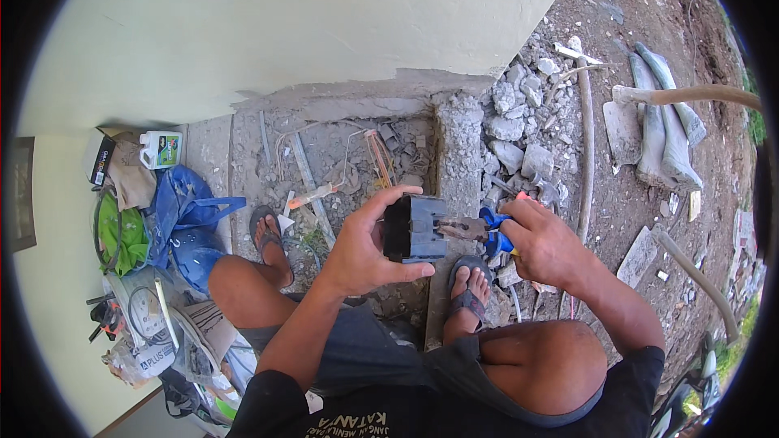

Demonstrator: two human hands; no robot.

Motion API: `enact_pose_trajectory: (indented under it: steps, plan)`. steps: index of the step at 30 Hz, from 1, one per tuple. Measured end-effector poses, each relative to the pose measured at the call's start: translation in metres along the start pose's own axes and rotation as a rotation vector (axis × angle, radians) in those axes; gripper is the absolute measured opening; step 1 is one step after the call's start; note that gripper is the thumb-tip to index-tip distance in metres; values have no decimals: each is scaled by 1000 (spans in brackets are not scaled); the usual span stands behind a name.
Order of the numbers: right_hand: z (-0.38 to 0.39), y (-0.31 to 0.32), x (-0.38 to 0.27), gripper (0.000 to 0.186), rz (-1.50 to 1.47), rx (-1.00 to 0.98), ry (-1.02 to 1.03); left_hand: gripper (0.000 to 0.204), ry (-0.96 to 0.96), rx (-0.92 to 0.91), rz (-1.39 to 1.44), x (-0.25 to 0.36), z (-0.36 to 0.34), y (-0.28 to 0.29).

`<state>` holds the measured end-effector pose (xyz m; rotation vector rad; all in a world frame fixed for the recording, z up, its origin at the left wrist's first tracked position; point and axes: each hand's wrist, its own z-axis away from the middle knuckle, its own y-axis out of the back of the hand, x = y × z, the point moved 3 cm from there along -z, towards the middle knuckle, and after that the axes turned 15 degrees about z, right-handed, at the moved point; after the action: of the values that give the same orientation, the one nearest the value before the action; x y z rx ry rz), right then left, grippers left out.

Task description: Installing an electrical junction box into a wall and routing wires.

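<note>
A black plastic box [417, 229] hangs in midair, the left hand's [359, 250] thumb and fingers pinching its opposite sides. Blue-handled pliers [466, 229] reach its right side, the right hand's [541, 242] fingers closed around them. Rubble [520, 99] lies beside a concrete ledge [459, 142].

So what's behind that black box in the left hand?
Around the black box, dirt and a rough concrete ledge show behind it. What's straight behind is covered by the box and the left hand.

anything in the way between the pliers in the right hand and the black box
Nothing visible: the pliers in the right hand reach the black box's right side. The left hand holds its opposite edges, clear of the jaws.
</note>
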<state>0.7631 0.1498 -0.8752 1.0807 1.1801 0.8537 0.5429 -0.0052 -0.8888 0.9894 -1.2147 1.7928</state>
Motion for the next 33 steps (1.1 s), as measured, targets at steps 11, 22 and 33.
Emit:
enact_pose_trajectory:
  steps: [11,22,33]
  plan:
    - [0,-1,-5,32,65,48,0,87,-96,37,-70,-5,3,-1]
    - [0,-2,-5,19,303,124,-12,87,138,127,139,-15,4,-9]
    - [2,-5,0,22,80,77,54,88,-130,18,-157,-3,3,-3]
